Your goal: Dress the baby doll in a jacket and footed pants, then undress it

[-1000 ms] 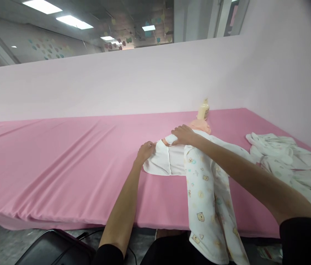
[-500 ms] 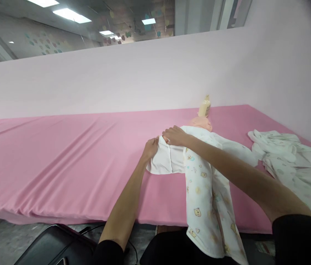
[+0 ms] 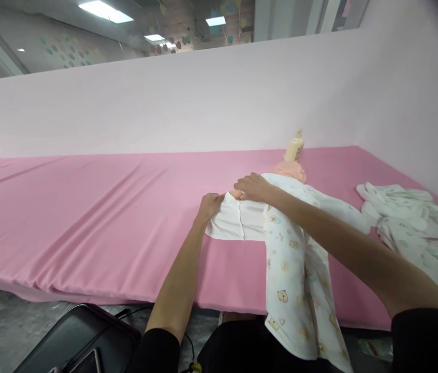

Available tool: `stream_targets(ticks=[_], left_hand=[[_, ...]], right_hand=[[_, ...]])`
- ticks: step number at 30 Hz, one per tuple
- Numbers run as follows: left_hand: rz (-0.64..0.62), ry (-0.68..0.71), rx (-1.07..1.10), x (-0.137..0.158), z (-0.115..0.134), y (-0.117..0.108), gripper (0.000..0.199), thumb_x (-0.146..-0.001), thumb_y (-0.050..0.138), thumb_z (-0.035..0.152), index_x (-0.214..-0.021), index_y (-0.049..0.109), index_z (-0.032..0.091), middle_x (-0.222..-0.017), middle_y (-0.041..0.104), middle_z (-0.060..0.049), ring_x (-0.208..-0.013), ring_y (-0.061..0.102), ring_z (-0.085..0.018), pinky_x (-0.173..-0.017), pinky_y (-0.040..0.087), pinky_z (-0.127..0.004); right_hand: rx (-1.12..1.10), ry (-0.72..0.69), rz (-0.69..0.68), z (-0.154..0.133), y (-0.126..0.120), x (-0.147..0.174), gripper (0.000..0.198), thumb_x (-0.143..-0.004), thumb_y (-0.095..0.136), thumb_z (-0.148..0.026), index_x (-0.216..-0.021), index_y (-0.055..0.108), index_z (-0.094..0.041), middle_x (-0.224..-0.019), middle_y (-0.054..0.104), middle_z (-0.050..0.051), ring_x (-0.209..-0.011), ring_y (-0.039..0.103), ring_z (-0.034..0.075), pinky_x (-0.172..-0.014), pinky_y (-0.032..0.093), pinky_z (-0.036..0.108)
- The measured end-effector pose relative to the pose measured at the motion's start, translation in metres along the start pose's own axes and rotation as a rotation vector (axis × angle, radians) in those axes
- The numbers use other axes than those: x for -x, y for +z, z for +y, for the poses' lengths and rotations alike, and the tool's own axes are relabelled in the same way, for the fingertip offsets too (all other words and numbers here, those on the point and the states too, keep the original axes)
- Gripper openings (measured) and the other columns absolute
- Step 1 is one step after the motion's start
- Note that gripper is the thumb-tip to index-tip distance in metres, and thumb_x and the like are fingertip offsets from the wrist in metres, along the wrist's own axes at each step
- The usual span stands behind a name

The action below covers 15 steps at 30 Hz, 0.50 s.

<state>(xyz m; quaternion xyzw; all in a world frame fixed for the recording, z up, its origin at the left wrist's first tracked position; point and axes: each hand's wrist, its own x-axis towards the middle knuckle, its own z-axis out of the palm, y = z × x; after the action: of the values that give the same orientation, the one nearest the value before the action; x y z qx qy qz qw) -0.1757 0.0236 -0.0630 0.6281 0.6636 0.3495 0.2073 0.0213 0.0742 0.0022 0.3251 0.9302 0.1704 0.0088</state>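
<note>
A doll lies on the pink-covered table, its peach head [image 3: 291, 171] at the far end. Draped across it is a white baby garment [image 3: 283, 269] printed with small bears, its lower part hanging over the table's front edge. The wide white sleeve [image 3: 232, 220] spreads out to the left. My left hand [image 3: 210, 205] pinches the edge of that sleeve's opening. Over the same opening, my right hand [image 3: 253, 187] is closed with its fingertips at the doll's hand [image 3: 236, 194], a small peach patch; most of the doll's arm is hidden by cloth.
Behind the doll's head stands a pale yellow pump bottle [image 3: 294, 147]. Crumpled white printed cloths [image 3: 409, 212] lie at the right. A black chair seat [image 3: 83, 331] with a phone [image 3: 89, 361] on it is below the table. A white wall [image 3: 157, 103] runs along the back.
My right hand has shifted slightly away from the left hand, and more of the doll's hand shows between them. The left hand keeps its pinch on the sleeve. The whole view has shifted a little.
</note>
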Motion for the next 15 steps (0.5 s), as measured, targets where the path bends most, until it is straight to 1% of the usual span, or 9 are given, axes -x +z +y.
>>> stream_targets(ticks=[3, 5, 8, 10, 12, 13, 15], left_hand=[[-0.032, 0.014, -0.135, -0.002, -0.002, 0.002, 0.049, -0.093, 0.047, 0.038, -0.054, 0.024, 0.019, -0.055, 0.025, 0.001, -0.056, 0.025, -0.012, -0.061, 0.018, -0.03], [-0.047, 0.019, -0.185, -0.003, -0.003, 0.002, 0.05, -0.093, 0.047, 0.038, -0.052, 0.026, 0.02, -0.053, 0.03, 0.0, -0.057, 0.03, -0.014, -0.062, 0.019, -0.031], [-0.084, 0.016, -0.199, -0.002, -0.002, 0.002, 0.051, -0.091, 0.051, 0.036, -0.049, 0.027, 0.02, -0.049, 0.031, -0.001, -0.058, 0.035, -0.015, -0.063, 0.018, -0.031], [-0.11, 0.02, -0.186, 0.0, -0.001, 0.001, 0.051, -0.089, 0.054, 0.031, -0.047, 0.028, 0.02, -0.047, 0.028, 0.0, -0.056, 0.035, -0.014, -0.062, 0.018, -0.031], [-0.127, 0.023, -0.198, 0.001, 0.002, 0.002, 0.048, -0.089, 0.054, 0.028, -0.048, 0.03, 0.019, -0.047, 0.029, 0.0, -0.055, 0.035, -0.014, -0.062, 0.019, -0.031], [-0.133, 0.021, -0.217, 0.002, 0.004, 0.002, 0.047, -0.09, 0.053, 0.03, -0.049, 0.032, 0.019, -0.048, 0.032, -0.001, -0.056, 0.037, -0.014, -0.061, 0.02, -0.03], [-0.141, 0.014, -0.268, 0.003, 0.008, 0.004, 0.043, -0.093, 0.05, 0.036, -0.055, 0.04, 0.019, -0.055, 0.045, -0.003, -0.06, 0.045, -0.016, -0.062, 0.023, -0.029]], right_hand=[[0.053, 0.037, 0.036, -0.002, 0.002, 0.001, 0.021, -0.094, 0.056, -0.027, -0.11, 0.067, -0.018, -0.107, 0.071, 0.013, -0.101, 0.064, 0.028, -0.084, 0.036, 0.036], [0.061, 0.064, 0.043, -0.003, 0.001, 0.002, 0.022, -0.094, 0.055, -0.023, -0.113, 0.066, -0.017, -0.109, 0.07, 0.014, -0.103, 0.063, 0.029, -0.086, 0.035, 0.038], [0.039, 0.137, 0.048, -0.005, -0.003, 0.001, 0.025, -0.094, 0.054, -0.022, -0.116, 0.064, -0.015, -0.109, 0.069, 0.016, -0.101, 0.063, 0.029, -0.084, 0.036, 0.037], [0.014, 0.191, 0.067, -0.005, -0.006, -0.001, 0.027, -0.095, 0.052, -0.022, -0.118, 0.063, -0.013, -0.108, 0.069, 0.017, -0.099, 0.063, 0.029, -0.082, 0.036, 0.037], [-0.01, 0.208, 0.074, -0.006, -0.007, -0.004, 0.028, -0.096, 0.051, -0.023, -0.119, 0.062, -0.013, -0.108, 0.069, 0.018, -0.098, 0.063, 0.029, -0.082, 0.037, 0.038], [-0.021, 0.206, 0.068, -0.006, -0.007, -0.005, 0.028, -0.096, 0.051, -0.024, -0.119, 0.062, -0.013, -0.108, 0.068, 0.017, -0.098, 0.064, 0.03, -0.082, 0.038, 0.038], [-0.05, 0.208, 0.041, -0.006, -0.007, -0.008, 0.028, -0.096, 0.051, -0.024, -0.119, 0.062, -0.013, -0.107, 0.068, 0.017, -0.097, 0.064, 0.028, -0.083, 0.039, 0.038]])
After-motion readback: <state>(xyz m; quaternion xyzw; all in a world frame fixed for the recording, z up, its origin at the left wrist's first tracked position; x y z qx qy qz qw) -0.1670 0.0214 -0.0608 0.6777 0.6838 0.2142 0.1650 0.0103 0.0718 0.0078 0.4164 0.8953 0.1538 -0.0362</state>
